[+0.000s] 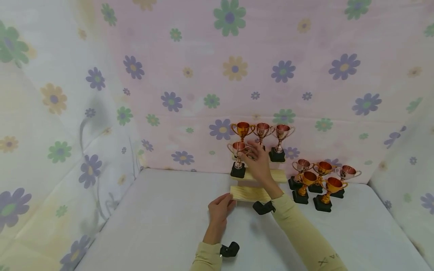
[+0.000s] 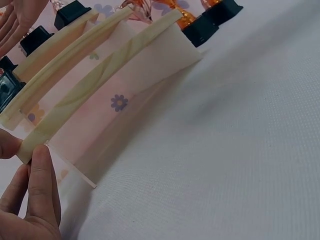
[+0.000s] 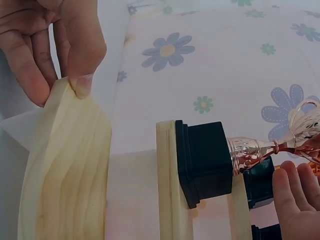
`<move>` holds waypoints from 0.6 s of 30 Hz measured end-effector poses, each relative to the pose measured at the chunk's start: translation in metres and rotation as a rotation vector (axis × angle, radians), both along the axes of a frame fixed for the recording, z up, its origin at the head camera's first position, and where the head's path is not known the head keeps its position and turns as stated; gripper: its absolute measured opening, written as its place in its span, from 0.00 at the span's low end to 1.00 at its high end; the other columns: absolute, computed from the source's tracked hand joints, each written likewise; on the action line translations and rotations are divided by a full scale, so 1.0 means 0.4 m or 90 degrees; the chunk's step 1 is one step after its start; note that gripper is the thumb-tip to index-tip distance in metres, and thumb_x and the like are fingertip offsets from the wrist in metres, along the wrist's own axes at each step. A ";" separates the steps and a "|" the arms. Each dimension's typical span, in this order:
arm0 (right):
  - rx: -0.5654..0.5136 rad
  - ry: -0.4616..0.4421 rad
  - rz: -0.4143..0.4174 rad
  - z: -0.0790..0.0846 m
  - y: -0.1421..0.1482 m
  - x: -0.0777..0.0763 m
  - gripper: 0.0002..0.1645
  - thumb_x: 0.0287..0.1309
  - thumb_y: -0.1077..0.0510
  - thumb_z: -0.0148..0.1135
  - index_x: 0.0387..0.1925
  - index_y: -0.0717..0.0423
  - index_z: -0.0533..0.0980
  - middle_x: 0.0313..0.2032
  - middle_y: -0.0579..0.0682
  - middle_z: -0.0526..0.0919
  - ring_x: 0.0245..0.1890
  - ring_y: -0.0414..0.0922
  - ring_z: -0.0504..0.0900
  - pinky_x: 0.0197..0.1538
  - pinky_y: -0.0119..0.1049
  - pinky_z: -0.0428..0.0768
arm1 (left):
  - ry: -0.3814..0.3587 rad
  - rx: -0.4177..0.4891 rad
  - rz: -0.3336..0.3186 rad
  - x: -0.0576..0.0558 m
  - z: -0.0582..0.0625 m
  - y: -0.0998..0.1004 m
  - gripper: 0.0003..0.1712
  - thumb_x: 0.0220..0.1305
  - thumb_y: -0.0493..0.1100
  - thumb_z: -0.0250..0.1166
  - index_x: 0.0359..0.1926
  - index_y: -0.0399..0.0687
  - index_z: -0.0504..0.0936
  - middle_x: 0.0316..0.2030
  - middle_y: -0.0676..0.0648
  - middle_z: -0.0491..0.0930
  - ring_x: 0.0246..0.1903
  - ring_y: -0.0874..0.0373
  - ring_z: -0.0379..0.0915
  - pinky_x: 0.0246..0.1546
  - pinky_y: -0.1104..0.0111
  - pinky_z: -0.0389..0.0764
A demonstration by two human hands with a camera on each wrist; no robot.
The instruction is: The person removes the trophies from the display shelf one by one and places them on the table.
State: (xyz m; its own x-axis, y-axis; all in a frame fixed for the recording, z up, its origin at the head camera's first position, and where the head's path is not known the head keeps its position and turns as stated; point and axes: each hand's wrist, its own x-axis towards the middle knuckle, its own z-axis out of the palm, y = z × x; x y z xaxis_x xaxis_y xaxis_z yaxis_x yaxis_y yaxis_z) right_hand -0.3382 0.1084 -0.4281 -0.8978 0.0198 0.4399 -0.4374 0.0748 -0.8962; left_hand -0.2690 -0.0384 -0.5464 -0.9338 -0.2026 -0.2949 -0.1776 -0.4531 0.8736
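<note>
My left hand [image 1: 219, 210] pinches the left end of the lowest wooden step [image 1: 249, 193] of a small tiered stand, thumb on top and fingers underneath. On the left end of the middle step [image 1: 279, 175], a rose-gold trophy cup [image 1: 238, 171] stands upright on its black base. My right hand [image 1: 260, 165] is right beside that cup; its fingers [image 3: 286, 192] look straight near the stem in the right wrist view. Behind, the top step bears a gold trophy [image 1: 243, 129] and two rose-gold trophies [image 1: 280, 132], partly hidden by my hand.
Several gold and rose-gold trophies [image 1: 324, 199] stand grouped on the white tabletop [image 1: 162, 218] right of the stand. Flowered cloth [image 1: 190, 67] hangs behind and on both sides. A black wrist camera [image 1: 230, 249] is on each arm.
</note>
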 end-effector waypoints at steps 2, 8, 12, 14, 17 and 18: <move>-0.004 0.002 0.014 0.001 -0.003 0.001 0.34 0.64 0.66 0.67 0.69 0.64 0.68 0.61 0.65 0.78 0.55 0.59 0.80 0.48 0.24 0.83 | 0.001 0.001 0.000 0.001 0.000 0.001 0.19 0.65 0.35 0.69 0.53 0.26 0.81 0.42 0.41 0.84 0.36 0.59 0.83 0.42 0.68 0.89; -0.009 0.028 0.025 0.010 -0.017 0.004 0.33 0.61 0.71 0.68 0.67 0.65 0.70 0.58 0.66 0.78 0.49 0.48 0.82 0.47 0.22 0.82 | -0.001 0.001 -0.003 0.002 -0.002 0.002 0.19 0.65 0.35 0.70 0.53 0.26 0.81 0.42 0.41 0.83 0.36 0.59 0.83 0.42 0.69 0.88; -0.018 0.036 0.037 0.013 -0.033 0.002 0.34 0.57 0.72 0.70 0.65 0.70 0.70 0.50 0.68 0.78 0.40 0.39 0.79 0.43 0.22 0.83 | -0.007 -0.010 -0.005 0.001 -0.004 0.001 0.19 0.65 0.35 0.69 0.53 0.27 0.81 0.44 0.39 0.83 0.37 0.59 0.83 0.43 0.70 0.88; -0.019 0.037 0.033 0.014 -0.041 0.001 0.33 0.57 0.71 0.71 0.64 0.70 0.71 0.48 0.66 0.78 0.37 0.37 0.79 0.41 0.22 0.83 | -0.010 -0.017 -0.004 0.001 -0.005 0.000 0.18 0.65 0.36 0.69 0.53 0.28 0.81 0.45 0.38 0.83 0.38 0.58 0.83 0.43 0.70 0.88; -0.021 0.044 0.014 0.012 -0.049 0.003 0.30 0.56 0.70 0.72 0.60 0.69 0.74 0.46 0.65 0.79 0.37 0.37 0.79 0.39 0.22 0.84 | -0.013 -0.023 -0.005 0.002 -0.005 -0.001 0.18 0.66 0.37 0.69 0.53 0.29 0.82 0.46 0.38 0.83 0.38 0.58 0.83 0.44 0.69 0.88; -0.020 0.046 0.009 0.011 -0.050 0.002 0.28 0.56 0.70 0.72 0.59 0.67 0.76 0.45 0.65 0.79 0.36 0.37 0.80 0.39 0.22 0.84 | -0.014 -0.023 -0.004 0.002 -0.006 -0.001 0.18 0.66 0.37 0.69 0.53 0.29 0.82 0.46 0.37 0.83 0.38 0.58 0.84 0.44 0.69 0.88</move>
